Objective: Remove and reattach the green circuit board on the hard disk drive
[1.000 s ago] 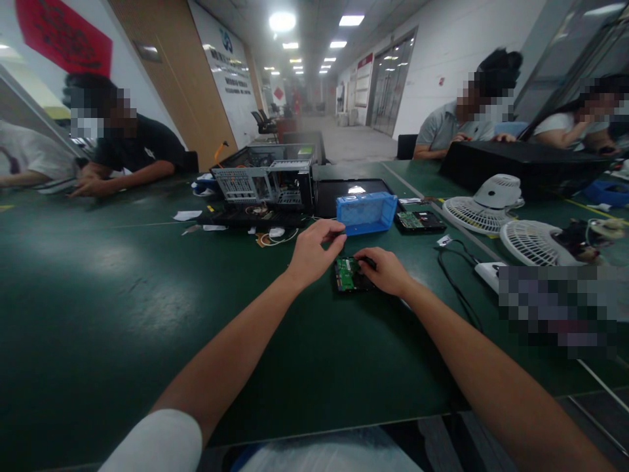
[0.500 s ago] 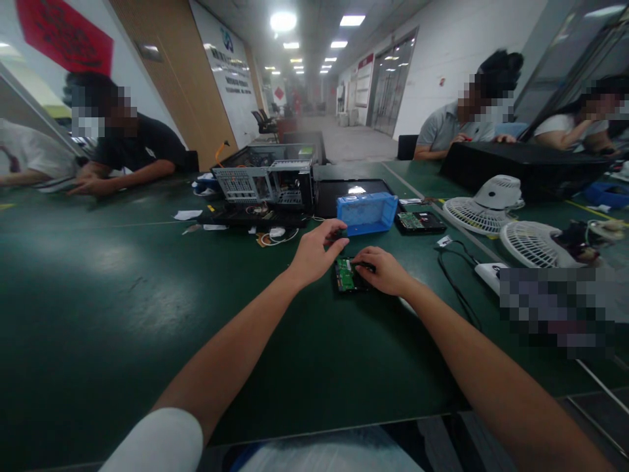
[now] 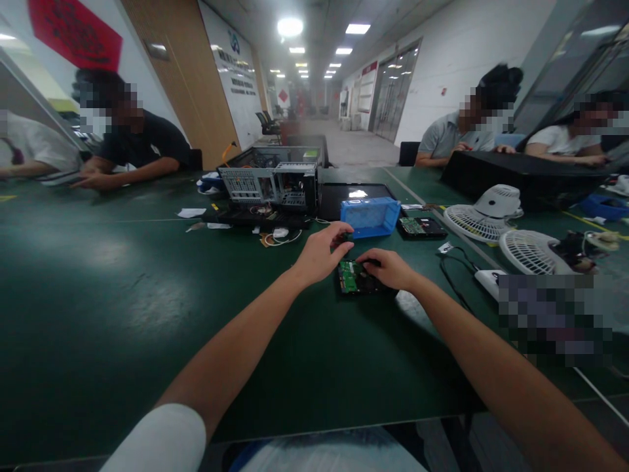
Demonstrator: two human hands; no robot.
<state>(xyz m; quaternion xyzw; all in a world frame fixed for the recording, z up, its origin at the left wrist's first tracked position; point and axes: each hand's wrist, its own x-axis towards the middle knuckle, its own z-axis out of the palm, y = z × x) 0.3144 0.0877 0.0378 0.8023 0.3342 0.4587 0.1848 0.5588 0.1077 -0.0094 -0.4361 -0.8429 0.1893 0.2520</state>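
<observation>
A small hard drive (image 3: 352,278) lies with its green circuit board up on the green table (image 3: 122,288). My left hand (image 3: 322,252) hovers at its far left corner, thumb and fingers pinched together over something too small to make out. My right hand (image 3: 388,269) rests on the drive's right side with fingers curled down onto it. A blue plastic box (image 3: 369,217) stands just behind both hands.
An open computer case (image 3: 268,183) and a black panel (image 3: 351,196) sit further back, with a second drive (image 3: 421,227) right of the box. Two white fans (image 3: 484,210) and a black cable (image 3: 455,275) lie to the right. Other people sit around the tables.
The view has shifted slightly. My left hand has dropped closer to the drive's far corner and my right hand stays on the drive.
</observation>
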